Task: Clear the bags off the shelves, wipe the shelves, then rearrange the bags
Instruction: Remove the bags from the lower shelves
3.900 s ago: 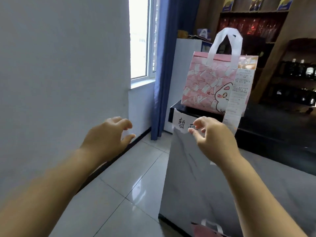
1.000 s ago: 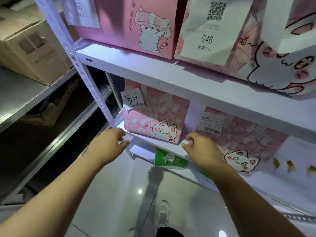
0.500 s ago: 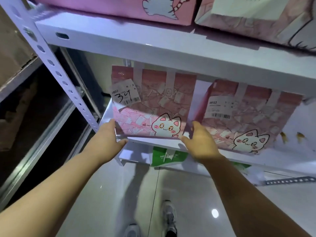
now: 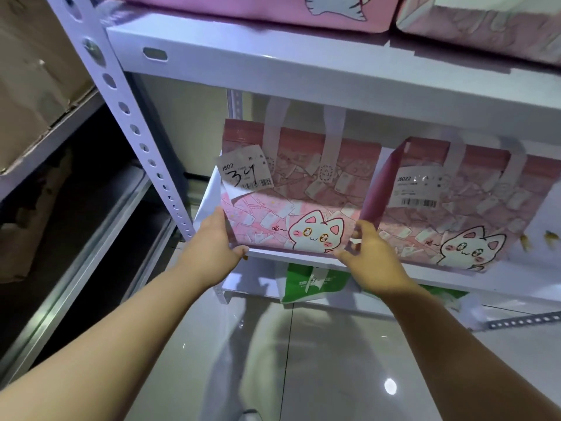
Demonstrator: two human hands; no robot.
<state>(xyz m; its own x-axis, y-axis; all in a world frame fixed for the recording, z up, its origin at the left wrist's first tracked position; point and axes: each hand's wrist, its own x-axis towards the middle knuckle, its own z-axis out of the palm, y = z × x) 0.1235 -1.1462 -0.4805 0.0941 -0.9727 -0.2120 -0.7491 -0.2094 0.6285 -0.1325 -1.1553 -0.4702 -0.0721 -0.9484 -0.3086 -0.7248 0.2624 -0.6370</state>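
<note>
Hands first, from the head view, the only one I have: my left hand (image 4: 212, 247) sits on the lower left corner of the pink cat bag (image 4: 291, 208), palm against its side and thumb hooked round the bottom edge, while my right hand (image 4: 373, 256) clamps the lower right corner, fingers curled into the gap beside it and thumb lying along the base. The two hands are apart, one at each end of that bag. It stands upright on the middle shelf (image 4: 455, 278), at the left end just beside the perforated upright (image 4: 121, 110), its white handles rising toward the upper shelf (image 4: 303, 65). A paper tag (image 4: 246, 174) marked 34 by hand hangs on its upper left front. Just to the right on the same board stands a second pink bag (image 4: 455, 214) with the same cat print and a barcode label (image 4: 417, 189); its near side is touching or nearly touching my right fingers, I cannot tell which. More pink bags (image 4: 273, 10) sit on the upper shelf. Below the middle shelf a green bag (image 4: 309, 282) shows. A cardboard box (image 4: 36, 71) rests on a neighbouring grey rack at the left, and glossy floor tiles (image 4: 334, 360) lie beneath my arms.
</note>
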